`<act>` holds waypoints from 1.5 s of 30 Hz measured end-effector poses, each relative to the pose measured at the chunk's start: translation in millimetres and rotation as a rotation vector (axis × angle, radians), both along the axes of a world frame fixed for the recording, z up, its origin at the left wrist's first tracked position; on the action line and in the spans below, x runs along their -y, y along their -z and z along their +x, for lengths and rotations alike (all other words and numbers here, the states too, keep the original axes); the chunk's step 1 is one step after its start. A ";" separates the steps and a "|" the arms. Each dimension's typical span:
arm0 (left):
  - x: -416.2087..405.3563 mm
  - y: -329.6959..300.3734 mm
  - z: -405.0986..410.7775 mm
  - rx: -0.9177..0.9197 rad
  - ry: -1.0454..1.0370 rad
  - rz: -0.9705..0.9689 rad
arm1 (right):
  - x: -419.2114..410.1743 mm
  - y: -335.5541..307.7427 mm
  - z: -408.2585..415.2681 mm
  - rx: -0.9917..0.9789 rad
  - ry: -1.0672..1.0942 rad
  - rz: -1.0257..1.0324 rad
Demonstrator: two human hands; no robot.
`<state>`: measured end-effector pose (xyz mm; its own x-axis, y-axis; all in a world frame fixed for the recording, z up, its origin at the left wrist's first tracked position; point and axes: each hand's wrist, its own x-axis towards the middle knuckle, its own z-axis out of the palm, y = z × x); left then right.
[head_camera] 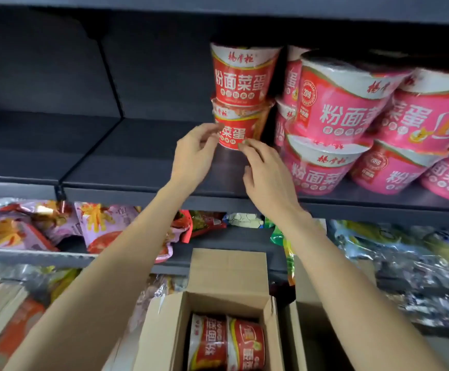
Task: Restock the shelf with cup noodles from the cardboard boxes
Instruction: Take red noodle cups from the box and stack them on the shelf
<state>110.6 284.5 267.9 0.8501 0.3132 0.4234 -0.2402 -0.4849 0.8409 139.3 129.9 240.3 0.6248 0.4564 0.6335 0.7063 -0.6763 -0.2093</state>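
While both arms reach up to the dark shelf (143,167), the hands meet at the lower red cup (238,127) of a two-high stack. Left hand (195,153): fingers spread and loosely curled, tips touching the cup's left side near its base. Right hand (267,172): fingers likewise loose, thumb and forefinger tips at the cup's lower right edge. Neither hand is closed around the cup; contact is at the fingertips only, and whether they pinch or merely steady it cannot be told.

Directly above the hands, the upper red cup (242,73) sits upright on the lower one's lid, both labels facing out. Just right of the right hand, pink cup noodles (336,108) are stacked in several rows, two high, some tilted, running to the frame's right edge. Left of the left hand, the shelf surface is bare dark metal.

Below the forearms, between them, an open cardboard box (226,298) with its rear flap raised holds two more red cups (227,344) lying on their sides, touching each other. Beneath the left forearm, snack bags (30,226) in purple and orange lie on a lower shelf; beneath the right forearm, clear-wrapped packets (394,250), blurred.
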 end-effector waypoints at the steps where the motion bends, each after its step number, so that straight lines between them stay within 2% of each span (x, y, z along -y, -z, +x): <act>1: 5.1 5.8 -23.1 0.056 0.011 0.038 | 8.4 11.5 -16.7 -0.002 -0.033 0.030; 4: 15.1 34.9 -89.6 0.168 -0.013 0.109 | 33.0 47.0 -68.6 -0.196 -0.118 0.128; 8: 20.4 102.4 -167.3 0.089 -0.025 0.185 | 56.4 113.3 -126.6 -0.422 -0.201 0.116; 12: 13.5 199.8 -215.0 -0.308 -0.128 0.207 | 66.0 190.1 -163.0 -0.689 -0.180 -0.061; 15: 7.9 265.9 -230.6 -0.777 -0.196 0.298 | 60.8 241.1 -172.1 -0.803 -0.114 -0.322; 17: 7.0 296.0 -236.2 -0.949 -0.202 0.279 | 53.3 273.5 -171.2 -0.836 -0.063 -0.503; 23: 7.2 339.2 -227.4 -0.881 -0.230 0.195 | 34.0 364.6 -143.0 -0.940 0.052 -0.939; 26: 2.9 344.2 -225.6 -0.828 -0.200 0.082 | 35.1 402.2 -129.7 -0.953 0.043 -1.119; 29: 0.0 346.5 -225.4 -0.816 -0.181 0.055 | 35.4 423.8 -123.7 -0.938 0.017 -1.152; 34: -2.1 350.3 -223.7 -0.842 -0.197 0.065 | 40.0 414.0 -129.9 -0.813 0.001 -1.113; 39: 3.2 345.9 -223.4 -0.896 -0.220 0.115 | 43.6 336.3 -153.2 -0.634 0.021 -1.045; 42: 9.5 330.2 -226.5 -0.944 -0.214 0.117 | 55.8 267.1 -169.7 -0.593 0.043 -0.841; 45: 25.5 288.2 -233.8 -0.792 -0.242 -0.090 | 71.1 192.4 -180.0 -0.725 0.026 -0.416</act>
